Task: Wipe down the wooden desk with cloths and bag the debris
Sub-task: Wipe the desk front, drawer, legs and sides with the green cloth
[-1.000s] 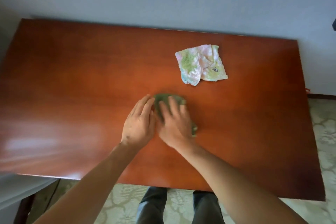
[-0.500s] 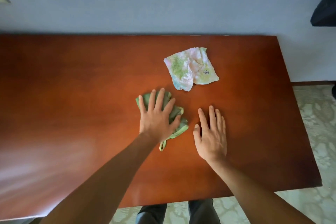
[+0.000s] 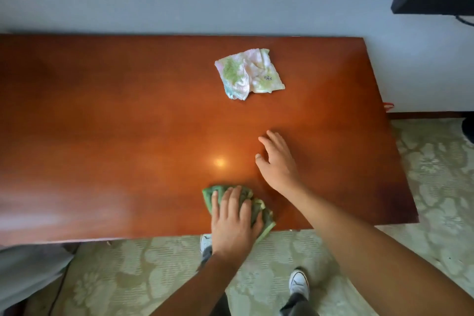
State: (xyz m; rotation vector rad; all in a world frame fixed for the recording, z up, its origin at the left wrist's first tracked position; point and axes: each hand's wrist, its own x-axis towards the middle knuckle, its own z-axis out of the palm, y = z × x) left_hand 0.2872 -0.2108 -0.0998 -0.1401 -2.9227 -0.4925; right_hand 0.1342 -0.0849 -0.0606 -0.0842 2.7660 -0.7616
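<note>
Down at the near edge of the wooden desk (image 3: pixel 102 123), the left hand (image 3: pixel 232 220) presses its flat fingers on the crumpled green cloth (image 3: pixel 259 209). Beyond it, the right hand (image 3: pixel 278 161) rests loosely spread on bare wood, holding nothing, and the pale patterned cloth (image 3: pixel 250 73) lies toward the desk's far edge.

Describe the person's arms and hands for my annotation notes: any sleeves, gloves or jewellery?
Both forearms are bare up to the frame edge, with no sleeve in view. The left hand and the right hand wear no gloves, and no rings, watch or bracelet show on the sides facing the camera.
</note>
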